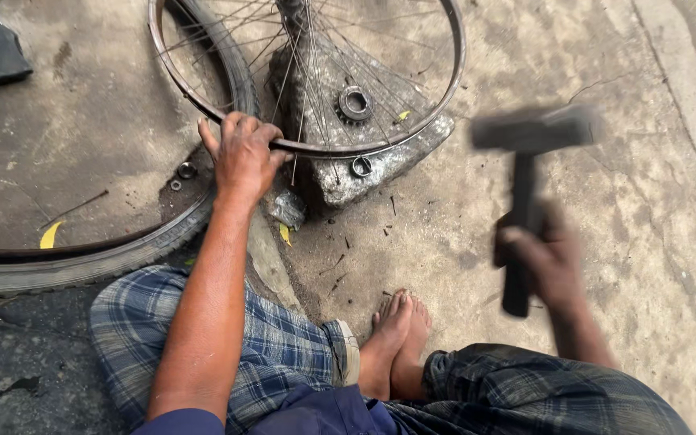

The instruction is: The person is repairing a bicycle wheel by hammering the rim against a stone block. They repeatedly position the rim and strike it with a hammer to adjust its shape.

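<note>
A bare bicycle wheel rim (445, 97) with thin spokes and a toothed hub sprocket (354, 103) lies over a flat grey stone (388, 157) on the concrete. My left hand (243, 153) grips the near edge of the rim. My right hand (545, 258) is closed on the dark handle of a hammer (529, 133), raised to the right of the rim and blurred by motion. The hammer head is apart from the rim.
A black rubber tyre (82, 262) curves along the left. A metal ring (362, 166) sits on the stone, small nuts (186, 170) lie by the tyre. My bare feet (396, 342) rest on the ground in front.
</note>
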